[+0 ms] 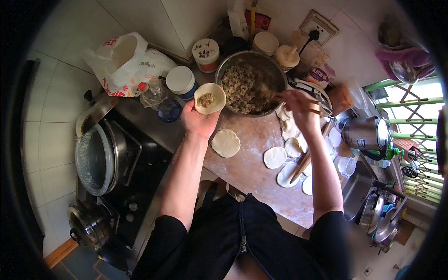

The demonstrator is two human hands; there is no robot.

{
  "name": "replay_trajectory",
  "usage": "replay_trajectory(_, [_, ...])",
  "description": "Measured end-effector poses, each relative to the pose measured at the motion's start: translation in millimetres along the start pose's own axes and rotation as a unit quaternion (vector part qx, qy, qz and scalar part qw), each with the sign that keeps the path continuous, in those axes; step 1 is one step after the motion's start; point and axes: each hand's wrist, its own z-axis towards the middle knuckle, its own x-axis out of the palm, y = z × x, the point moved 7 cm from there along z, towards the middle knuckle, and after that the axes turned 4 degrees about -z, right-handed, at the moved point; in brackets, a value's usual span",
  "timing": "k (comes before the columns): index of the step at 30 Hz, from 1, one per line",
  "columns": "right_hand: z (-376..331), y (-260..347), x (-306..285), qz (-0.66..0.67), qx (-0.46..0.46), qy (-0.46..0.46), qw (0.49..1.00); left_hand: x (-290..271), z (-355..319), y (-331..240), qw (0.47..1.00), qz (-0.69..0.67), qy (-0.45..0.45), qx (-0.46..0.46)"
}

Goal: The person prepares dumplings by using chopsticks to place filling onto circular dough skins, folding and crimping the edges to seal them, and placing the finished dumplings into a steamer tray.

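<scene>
My left hand [201, 120] is closed under a round dough wrapper [217, 99], holding it up with a small heap of filling [205, 100] on it. Wooden chopsticks [313, 111] are gripped in my right hand [301, 111], at the right rim of a steel bowl [281, 74]. Their tips reach into the minced filling [242, 84] inside and are hard to make out. One flat wrapper [226, 143] lies on the floured board [252, 163] below my left hand. Several more wrappers [275, 157] and a rolling pin [300, 169] lie near my right forearm.
White tubs [181, 80] and a plastic bag [128, 65] stand behind and left of my left hand. At the left is a black stove [140, 186] with a large pot [97, 158]. A steel kettle [365, 133] and a sink [358, 186] are at the right.
</scene>
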Motion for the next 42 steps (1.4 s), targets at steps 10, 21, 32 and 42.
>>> replay_trajectory(10, [-11.3, 17.8, 67.9, 0.076, -0.088, 0.021, 0.993, 2.5, 8.6, 6.7, 0.999, 0.021, 0.025, -0.035])
replay_trajectory(21, [46.2, -9.0, 50.9, 0.027, -0.026, -0.05, 0.998, -4.4, 7.5, 12.5, 0.997, -0.07, 0.019, -0.042])
replay_trajectory(32, [6.0, 19.8, 13.7, -0.158, -0.14, -0.104, 0.972, -11.2, 4.8, 10.1, 0.995, -0.097, 0.001, -0.034])
replay_trajectory(42, [-18.3, 17.6, 32.1, 0.058, 0.114, 0.163, 0.978, -13.7, 5.8, 4.7, 0.996, -0.084, -0.002, -0.012])
